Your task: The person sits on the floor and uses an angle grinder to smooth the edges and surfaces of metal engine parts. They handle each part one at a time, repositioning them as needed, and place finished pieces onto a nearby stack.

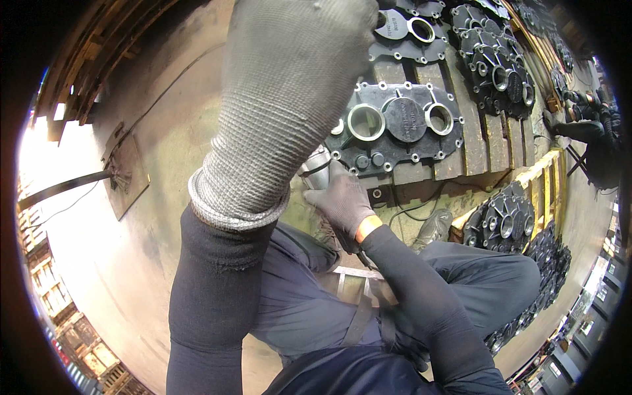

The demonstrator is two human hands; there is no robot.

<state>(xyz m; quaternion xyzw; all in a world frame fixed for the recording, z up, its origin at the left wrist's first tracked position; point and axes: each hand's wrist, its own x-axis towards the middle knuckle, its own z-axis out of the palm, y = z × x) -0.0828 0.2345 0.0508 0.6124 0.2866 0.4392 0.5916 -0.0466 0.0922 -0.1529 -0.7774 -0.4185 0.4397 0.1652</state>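
Note:
My left hand (299, 62), in a grey knitted glove, is raised close to the camera and partly cut off by the top edge. Its fingers look curled in; whatever they hold, if anything, is hidden. Lower down, my right hand (345, 201), also gloved, is closed around a corded power tool (317, 169) with a silver metal head. Just beyond the tool lies a black cast metal cover plate (403, 120), flat, with two bright machined rings and bolt holes round its rim. Another such cover (398, 49) lies farther off, partly behind my left hand.
The covers rest on a wooden pallet (476, 146). More black castings (494, 66) are stacked at the right, others (503, 224) beside my knee. A floor plate with a black hose (72, 186) is at the left. Another person (592, 131) shows at the far right.

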